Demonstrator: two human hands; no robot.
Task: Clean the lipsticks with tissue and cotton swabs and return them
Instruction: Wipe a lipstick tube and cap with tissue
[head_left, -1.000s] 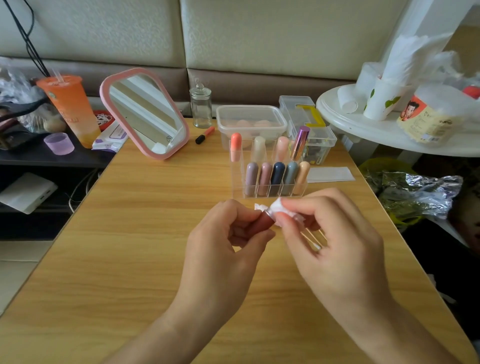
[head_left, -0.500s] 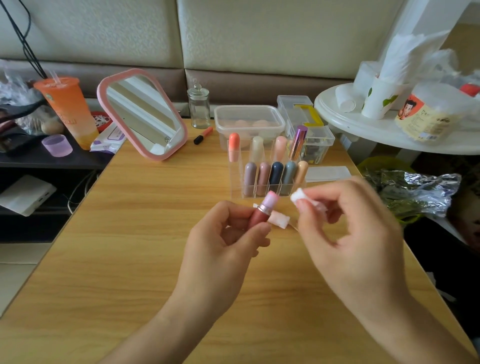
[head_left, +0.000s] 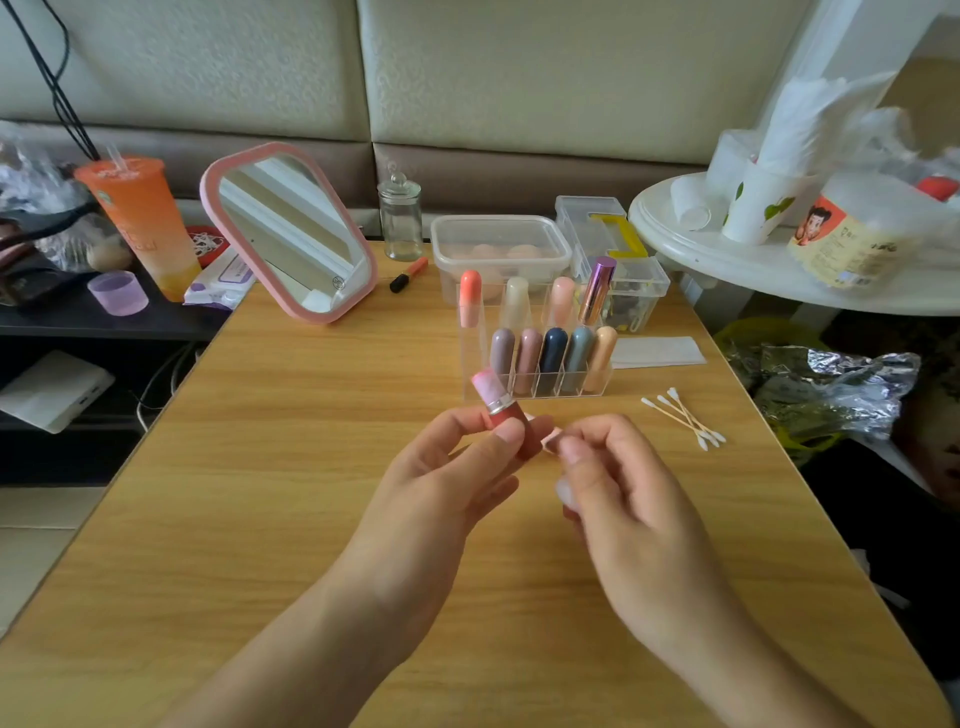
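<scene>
My left hand (head_left: 457, 467) grips an uncapped lipstick (head_left: 501, 410) with a reddish-brown tube, a silver collar and a pink bullet, tilted up to the left. Close beside the tube's base, my right hand (head_left: 618, 483) has its fingers curled around a small wad of white tissue (head_left: 563, 491), mostly hidden in the palm. Behind both hands stands a clear acrylic organiser (head_left: 540, 387) with several capped lipsticks in two rows. Several cotton swabs (head_left: 685, 418) lie on the wooden table (head_left: 260, 467) to the right.
A pink-framed mirror (head_left: 291, 234), a small glass jar (head_left: 400, 218), a loose orange lip pen (head_left: 408, 274) and two clear plastic boxes (head_left: 498, 254) sit at the back. A folded white sheet (head_left: 657, 352) lies right of the organiser. A round white side table (head_left: 779, 270) stands at right.
My right hand pulled the tissue off the lipstick tip, swung right, then dropped back down beside the tube's base. The pink bullet is now exposed, and the cotton swabs are uncovered.
</scene>
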